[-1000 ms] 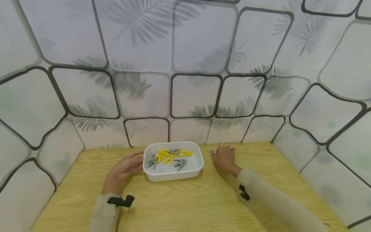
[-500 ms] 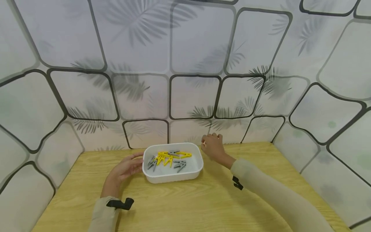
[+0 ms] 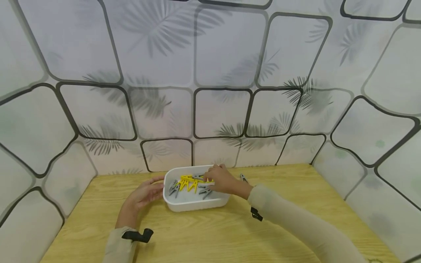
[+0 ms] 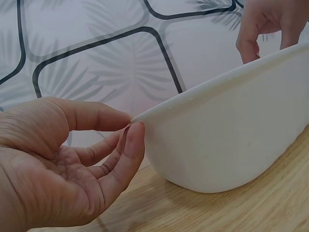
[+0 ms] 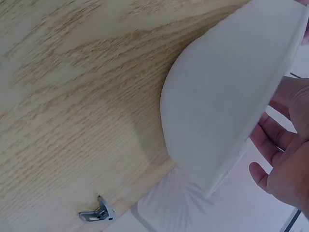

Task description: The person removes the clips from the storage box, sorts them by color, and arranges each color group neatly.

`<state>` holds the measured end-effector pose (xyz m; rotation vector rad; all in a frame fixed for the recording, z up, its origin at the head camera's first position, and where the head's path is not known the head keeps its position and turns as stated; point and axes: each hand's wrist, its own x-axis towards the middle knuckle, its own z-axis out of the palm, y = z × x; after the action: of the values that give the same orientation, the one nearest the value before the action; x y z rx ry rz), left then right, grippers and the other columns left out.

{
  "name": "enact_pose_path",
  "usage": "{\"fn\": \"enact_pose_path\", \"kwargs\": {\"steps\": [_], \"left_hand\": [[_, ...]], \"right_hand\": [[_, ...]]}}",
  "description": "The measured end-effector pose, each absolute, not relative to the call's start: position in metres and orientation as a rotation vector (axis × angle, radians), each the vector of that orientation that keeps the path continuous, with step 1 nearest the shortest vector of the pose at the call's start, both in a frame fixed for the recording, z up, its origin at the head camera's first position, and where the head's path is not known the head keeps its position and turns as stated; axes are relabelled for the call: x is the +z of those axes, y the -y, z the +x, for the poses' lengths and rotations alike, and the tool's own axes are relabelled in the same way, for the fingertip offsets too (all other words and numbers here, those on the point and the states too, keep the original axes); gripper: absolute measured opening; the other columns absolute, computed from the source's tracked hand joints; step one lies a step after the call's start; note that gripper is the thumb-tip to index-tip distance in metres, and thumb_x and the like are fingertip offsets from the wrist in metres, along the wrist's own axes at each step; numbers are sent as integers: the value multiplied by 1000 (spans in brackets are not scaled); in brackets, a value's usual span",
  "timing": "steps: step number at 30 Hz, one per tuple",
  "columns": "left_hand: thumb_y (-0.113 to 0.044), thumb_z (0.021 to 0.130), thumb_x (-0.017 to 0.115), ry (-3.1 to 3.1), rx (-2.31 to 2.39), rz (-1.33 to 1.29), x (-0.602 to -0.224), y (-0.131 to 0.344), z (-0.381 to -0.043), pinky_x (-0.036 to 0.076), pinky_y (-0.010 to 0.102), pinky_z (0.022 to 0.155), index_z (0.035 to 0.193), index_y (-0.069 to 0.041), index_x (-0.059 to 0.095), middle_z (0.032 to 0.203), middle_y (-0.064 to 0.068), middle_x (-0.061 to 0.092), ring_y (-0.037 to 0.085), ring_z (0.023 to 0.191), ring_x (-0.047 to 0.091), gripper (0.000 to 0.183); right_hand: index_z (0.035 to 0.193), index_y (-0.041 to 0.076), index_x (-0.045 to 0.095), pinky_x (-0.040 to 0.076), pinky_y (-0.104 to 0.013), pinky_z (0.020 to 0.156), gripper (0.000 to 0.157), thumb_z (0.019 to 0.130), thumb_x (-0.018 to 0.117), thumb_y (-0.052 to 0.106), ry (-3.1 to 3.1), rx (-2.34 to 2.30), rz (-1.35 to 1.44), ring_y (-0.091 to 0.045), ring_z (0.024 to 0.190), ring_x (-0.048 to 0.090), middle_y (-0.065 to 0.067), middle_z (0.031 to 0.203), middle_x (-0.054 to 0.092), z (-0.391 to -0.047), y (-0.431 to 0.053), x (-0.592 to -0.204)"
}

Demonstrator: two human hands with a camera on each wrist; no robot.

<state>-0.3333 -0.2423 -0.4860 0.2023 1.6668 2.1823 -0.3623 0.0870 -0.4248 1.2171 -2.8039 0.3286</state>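
A white plastic tub [image 3: 197,206] stands on the table, holding several yellow clothespins [image 3: 193,187] and grey clothespins [image 3: 174,187]. At its left end my left hand [image 3: 146,192] pinches the rim; in the left wrist view the thumb and a finger meet at the tub's edge. My right hand [image 3: 225,180] reaches over the right rim, its fingers bent down among the clothespins at that end. In the right wrist view its fingertips are hidden behind the tub wall [image 5: 217,92], and I cannot tell whether they hold a clothespin.
A single grey clothespin [image 3: 243,178] lies on the wooden table [image 3: 197,237] right of the tub, partly behind the right forearm. A patterned wall [image 3: 220,113] rises behind the table and on both sides.
My right hand has lifted from beside the grey clothespin on the table and moved left into the tub. The left hand stays at the tub's left end.
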Motion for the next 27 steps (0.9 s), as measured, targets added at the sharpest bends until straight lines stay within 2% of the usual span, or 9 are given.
{"fn": "enact_pose_path", "kwargs": {"steps": [5, 10, 18, 27], "left_hand": [[-5, 104, 55, -1689, 2182, 184, -486, 242, -333, 59, 21, 83, 156, 5, 27, 117, -8, 67, 6, 95, 69, 60], [-5, 104, 55, -1714, 2164, 178, -487, 241, -333, 59, 20, 83, 157, 5, 25, 118, -8, 67, 5, 96, 69, 61], [-5, 104, 55, -1694, 2172, 175, -489, 243, -333, 59, 21, 83, 157, 5, 25, 117, -8, 67, 6, 95, 69, 62], [-6, 105, 55, -1715, 2158, 167, -487, 243, -333, 59, 20, 83, 159, 5, 20, 119, -7, 65, 5, 95, 69, 65]], "right_hand": [[106, 19, 77, 41, -48, 95, 23, 84, 85, 22, 2879, 190, 1286, -18, 94, 55, -1, 99, 71, -362, -75, -430], [107, 22, 78, 38, -41, 93, 23, 85, 84, 25, 2905, 64, 1306, -13, 97, 53, 7, 107, 72, -362, -68, -437], [107, 19, 78, 35, -35, 87, 22, 86, 84, 24, 2913, 56, 1297, -13, 93, 51, 4, 106, 72, -359, -62, -435], [108, 24, 77, 36, -36, 87, 24, 86, 84, 28, 2914, -63, 1242, -14, 94, 51, 5, 104, 69, -370, -57, -442]]}}
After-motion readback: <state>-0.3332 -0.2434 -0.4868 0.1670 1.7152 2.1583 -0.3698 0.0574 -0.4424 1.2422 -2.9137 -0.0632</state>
